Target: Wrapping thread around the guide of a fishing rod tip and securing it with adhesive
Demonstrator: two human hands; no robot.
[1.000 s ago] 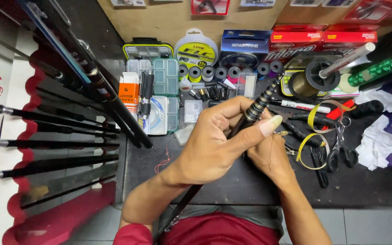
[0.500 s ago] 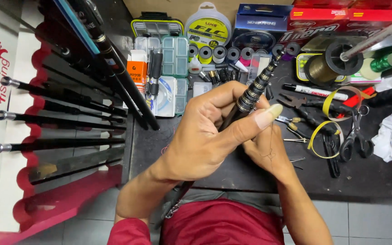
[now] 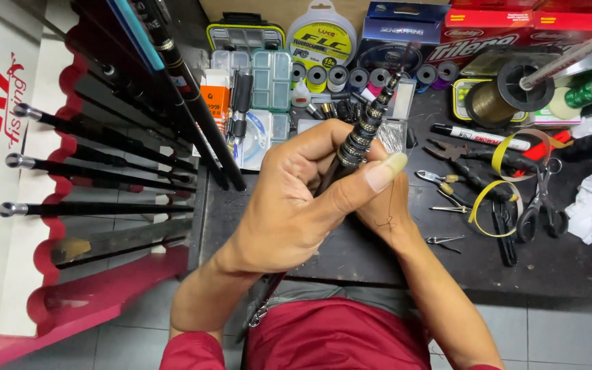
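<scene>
Gripping a dark rod (image 3: 363, 133) with both hands here, held over the black bench (image 3: 549, 267) and pointing up and away toward the spools at the back. The left hand (image 3: 296, 199) is wrapped tight round the rod, thumb pressed across the front. The right hand (image 3: 385, 199) is mostly hidden behind the left one; it looks closed on the rod too, but I can't really see its fingers. The lower part of the rod disappears under the left palm, then shows again down by the red shirt (image 3: 337, 339). Its tip is blurry, so I can't make out what's on the end.

Counts, as far as I can tell: three rod butts (image 3: 15, 161) with silver caps stick out of the red and white rack (image 3: 56, 274) on the left, with more dark rods leaning above them, cut off by the top edge. One marker (image 3: 477, 136), one pair of scissors (image 3: 539, 202), one yellow strap loop (image 3: 498, 185), and a big spool (image 3: 508, 96) of brownish line. A row of small spools (image 3: 371, 75) sits behind the rod, about seven, though the rod covers some. Two clear tackle boxes (image 3: 272, 79) lie side by side. The boxes at the top right are cut off.
</scene>
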